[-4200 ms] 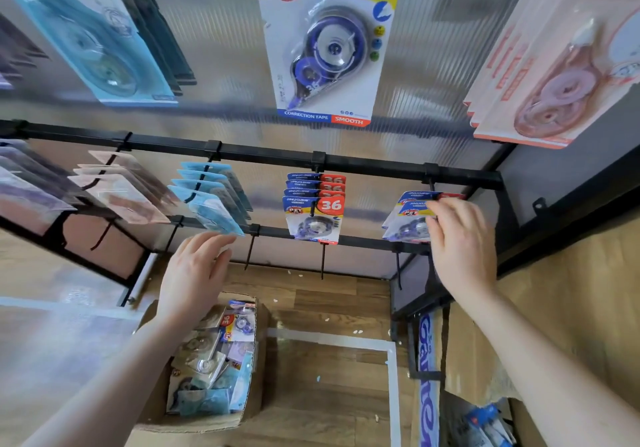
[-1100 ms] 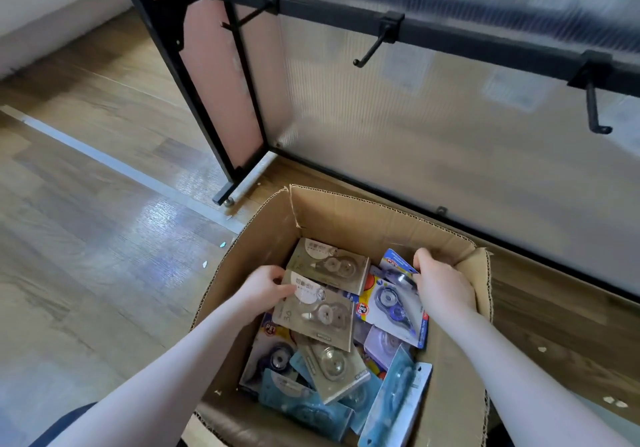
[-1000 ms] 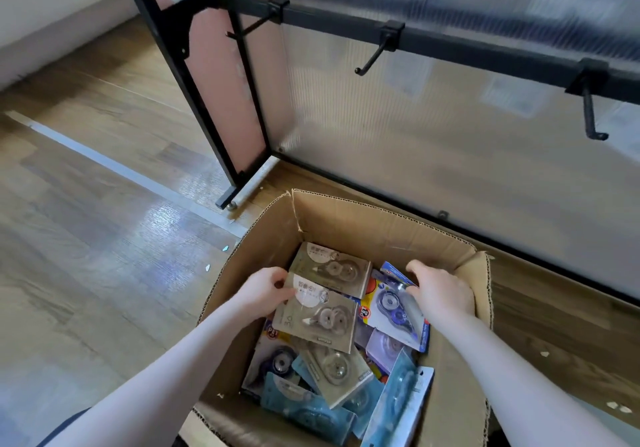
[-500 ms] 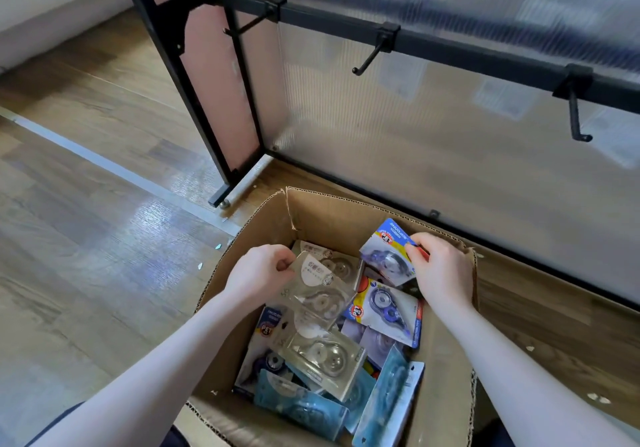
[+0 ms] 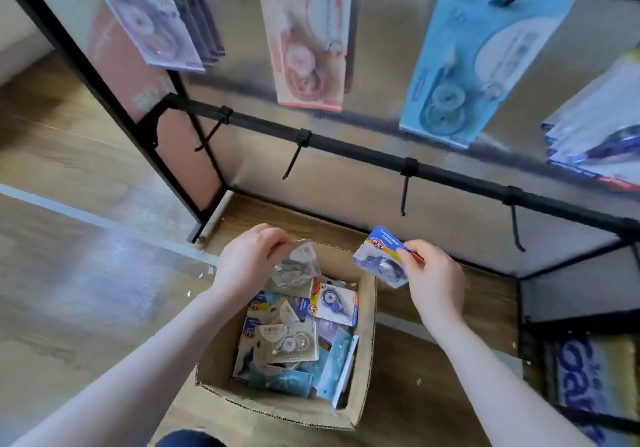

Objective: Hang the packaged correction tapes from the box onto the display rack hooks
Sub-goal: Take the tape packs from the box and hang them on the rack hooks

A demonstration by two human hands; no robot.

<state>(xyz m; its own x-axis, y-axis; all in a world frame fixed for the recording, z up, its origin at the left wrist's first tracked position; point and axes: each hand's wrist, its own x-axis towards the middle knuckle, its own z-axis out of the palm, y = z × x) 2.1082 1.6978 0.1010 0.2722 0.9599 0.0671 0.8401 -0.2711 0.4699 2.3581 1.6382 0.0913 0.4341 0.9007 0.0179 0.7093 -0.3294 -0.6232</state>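
Note:
An open cardboard box (image 5: 367, 353) on the wood floor holds several packaged correction tapes. My left hand (image 5: 247, 261) holds a grey-beige packaged tape (image 5: 298, 266) above the box's far edge. My right hand (image 5: 434, 280) pinches a blue-and-yellow packaged tape (image 5: 381, 256) by its right edge, lifted above the box's far right corner. Behind the box runs the rack's lowest black bar (image 5: 346, 147) with bare hooks (image 5: 292, 162). Hooks above it carry a purple pack (image 5: 149, 20), a pink pack (image 5: 308, 41) and a light blue pack (image 5: 474, 51).
The rack's black frame leg (image 5: 204, 218) stands left of the box. A white tape line (image 5: 86, 216) crosses the floor at left. More blue-and-white packs (image 5: 602, 135) hang at the right edge. A black wire shelf (image 5: 581, 325) with a blue-lettered package sits at lower right.
Both hands have risen out of the box, each with a pack. My view has tilted up, so the hanging packs on the upper hooks now show.

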